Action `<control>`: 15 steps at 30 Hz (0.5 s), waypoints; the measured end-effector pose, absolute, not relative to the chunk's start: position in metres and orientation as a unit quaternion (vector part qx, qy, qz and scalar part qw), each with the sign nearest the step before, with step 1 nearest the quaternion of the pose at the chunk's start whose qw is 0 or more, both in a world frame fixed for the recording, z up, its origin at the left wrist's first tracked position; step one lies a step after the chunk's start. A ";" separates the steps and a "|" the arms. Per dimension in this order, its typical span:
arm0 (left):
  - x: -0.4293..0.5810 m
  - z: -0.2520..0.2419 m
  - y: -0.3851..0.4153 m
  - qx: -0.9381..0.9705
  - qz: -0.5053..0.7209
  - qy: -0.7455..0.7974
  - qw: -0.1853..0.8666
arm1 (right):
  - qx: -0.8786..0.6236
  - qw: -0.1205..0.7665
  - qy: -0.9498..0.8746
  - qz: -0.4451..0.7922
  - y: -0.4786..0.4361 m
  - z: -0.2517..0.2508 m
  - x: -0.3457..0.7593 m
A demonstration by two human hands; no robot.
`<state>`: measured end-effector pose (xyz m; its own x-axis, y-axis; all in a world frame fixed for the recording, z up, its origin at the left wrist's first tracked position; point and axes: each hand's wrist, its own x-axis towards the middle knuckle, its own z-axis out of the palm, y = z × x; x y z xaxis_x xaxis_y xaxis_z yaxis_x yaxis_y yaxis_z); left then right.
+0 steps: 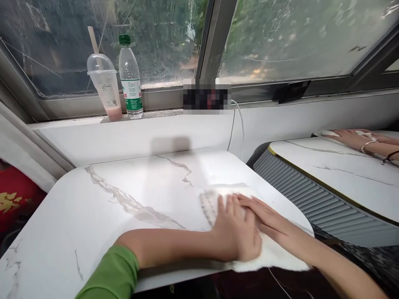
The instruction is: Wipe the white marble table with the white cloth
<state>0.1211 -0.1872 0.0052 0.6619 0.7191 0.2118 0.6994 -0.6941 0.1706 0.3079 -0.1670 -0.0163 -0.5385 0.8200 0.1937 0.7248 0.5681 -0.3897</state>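
cloth (271, 257): plain white, under left hand (235, 234) and right hand (268, 218)
table (124, 182): white marble, grey veins, under the cloth
sleeve (109, 274): plain bright green, on the left hand's arm
bottle (131, 79): clear, green cap, green-white label, well beyond the hands
cup (107, 89): clear, pink at the bottom, just beside the bottle
cushion (15, 195): red, gold pattern, far left of the hands
second table (336, 170): white marble, gold edge, right of the hands

free: table (62, 232) left half | obstacles: cup (106, 89), bottle (131, 79) on sill (162, 113) | right: second table (336, 174) near
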 end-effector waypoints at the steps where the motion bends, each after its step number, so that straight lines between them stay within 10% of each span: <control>1: 0.133 0.006 -0.187 0.916 0.132 0.378 0.035 | -0.459 0.180 -0.861 0.125 -0.171 -0.021 0.324; 15: 0.155 -0.008 -0.067 0.874 0.145 0.461 0.051 | -0.490 0.238 -0.838 0.039 -0.045 -0.029 0.309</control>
